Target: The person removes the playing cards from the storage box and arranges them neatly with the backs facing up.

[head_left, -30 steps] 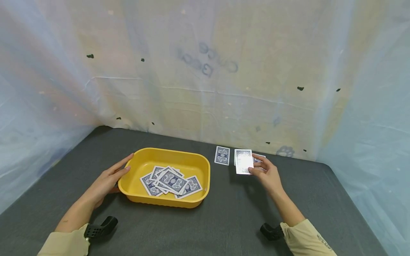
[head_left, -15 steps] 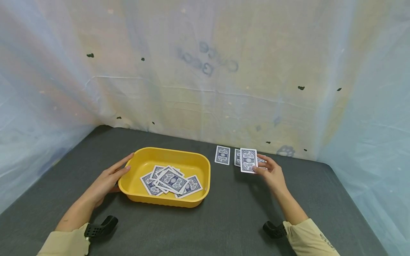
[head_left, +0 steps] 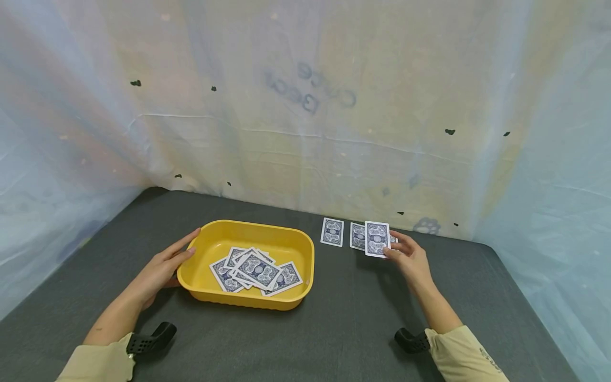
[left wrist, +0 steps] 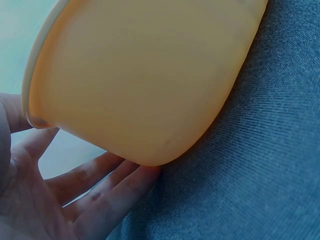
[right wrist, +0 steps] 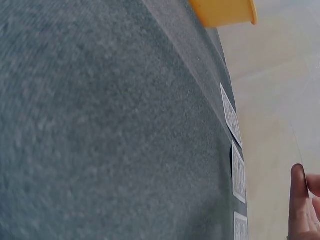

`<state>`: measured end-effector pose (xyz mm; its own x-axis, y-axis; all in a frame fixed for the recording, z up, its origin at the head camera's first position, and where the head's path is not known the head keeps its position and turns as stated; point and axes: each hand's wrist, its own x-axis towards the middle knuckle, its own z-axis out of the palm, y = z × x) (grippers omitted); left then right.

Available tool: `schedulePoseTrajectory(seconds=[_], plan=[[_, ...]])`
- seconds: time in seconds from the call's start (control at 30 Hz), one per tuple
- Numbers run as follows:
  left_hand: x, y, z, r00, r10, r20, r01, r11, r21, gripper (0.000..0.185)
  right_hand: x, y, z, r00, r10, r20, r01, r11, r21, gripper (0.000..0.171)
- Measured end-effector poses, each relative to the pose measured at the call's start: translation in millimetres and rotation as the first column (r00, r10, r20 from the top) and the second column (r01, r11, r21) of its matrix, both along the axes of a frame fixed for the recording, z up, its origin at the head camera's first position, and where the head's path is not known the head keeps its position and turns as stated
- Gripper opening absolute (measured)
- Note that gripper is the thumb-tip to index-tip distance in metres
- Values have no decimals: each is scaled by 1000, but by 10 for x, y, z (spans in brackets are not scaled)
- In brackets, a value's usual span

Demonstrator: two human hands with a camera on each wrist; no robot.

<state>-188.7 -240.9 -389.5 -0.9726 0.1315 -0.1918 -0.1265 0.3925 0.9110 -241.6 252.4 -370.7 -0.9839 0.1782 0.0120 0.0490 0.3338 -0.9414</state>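
Right of the tray (head_left: 243, 301), touched by the spread left hand (head_left: 159, 268), a card (head_left: 376, 237) pinched by the right hand (head_left: 410, 260) is apparently being dealt; lowering seems needed.

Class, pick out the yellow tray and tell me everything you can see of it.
The yellow tray is a rounded rectangle, apparently plastic, with a lipped rim. It is open side up on the dark table, left of centre in the head view; whether its base lies fully flat is unclear. Blue-and-white patterned cards overlap in a loose pile inside. The left hand holds its left end, thumb at the rim and fingers against the outer wall.
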Motion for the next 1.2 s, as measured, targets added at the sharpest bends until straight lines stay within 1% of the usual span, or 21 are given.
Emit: schedulePoseTrajectory(seconds=[0.13, 0.23, 0.3, 0.37, 0.47, 0.53, 0.6, 0.63, 0.73, 0.8, 0.87, 0.97, 1.0, 1.03, 1.07, 1.1, 1.2], plan=[[2, 4, 3, 1000, 2, -1, -2, 1000, 3, 67, -13, 50, -24, 999, -25, 20, 24, 999, 37, 54], [1, 8, 3, 1000, 1, 5, -1, 1000, 0, 67, -23, 89, -55, 999, -36, 9, 35, 998, 46, 55], [1, 11, 3, 1000, 3, 9, -3, 1000, -5, 67, -27, 110, -70, 998, -56, -3, 56, 998, 26, 56], [1, 12, 2, 1000, 3, 8, -3, 1000, -8, 67, -29, 133, -78, 998, -59, -13, 59, 998, 17, 56], [2, 10, 2, 1000, 4, 4, -4, 1000, -11, 67, -31, 157, -76, 997, -73, -6, 73, 997, -2, 55], [8, 7, 0, 1000, 4, 1, -4, 1000, -8, 68, -29, 173, -73, 998, -64, 1, 64, 998, 8, 54], [16, 2, -3, 1000, 0, -3, 0, 1000, -4, 68, -30, 182, -78, 997, -71, 3, 71, 997, -3, 53], [20, 0, -4, 1000, 0, -5, 0, 1000, -2, 67, -31, 190, -83, 997, -73, -1, 73, 997, -21, 53], [26, -3, -3, 1000, -2, -6, 2, 1000, 1, 68, -41, 224, -115, 997, -74, -28, 73, 997, -29, 54], [23, -1, -1, 1000, -4, -5, 4, 1000, 1, 67, -58, 261, -148, 996, -84, -42, 81, 995, -54, 54], [17, 1, 1, 1000, -1, -2, 1, 1000, 4, 67, -86, 318, -185, 996, -79, -46, 77, 996, -46, 55], [11, 3, -1, 1000, 0, -5, 0, 1000, 5, 67, -162, 417, -281, 994, -94, -46, 92, 995, -48, 57], [11, 2, -2, 1000, -1, -6, 1, 1000, 5, 67, -195, 455, -318, 994, -97, -45, 96, 995, -28, 58], [11, 2, -3, 1000, 0, -8, 1, 1000, 5, 67, -235, 498, -364, 993, -105, -45, 104, 994, -15, 58], [10, 2, -4, 1000, 0, -8, 0, 1000, 5, 67, -232, 494, -345, 993, -114, -39, 114, 993, 7, 57], [8, 3, -5, 1000, 0, -8, 0, 1000, 4, 67, -273, 529, -398, 990, -133, -38, 134, 991, 19, 57], [5, 8, -4, 1000, 1, -6, -1, 1000, 4, 67, -325, 605, -450, 987, -160, -30, 161, 987, 30, 58]])
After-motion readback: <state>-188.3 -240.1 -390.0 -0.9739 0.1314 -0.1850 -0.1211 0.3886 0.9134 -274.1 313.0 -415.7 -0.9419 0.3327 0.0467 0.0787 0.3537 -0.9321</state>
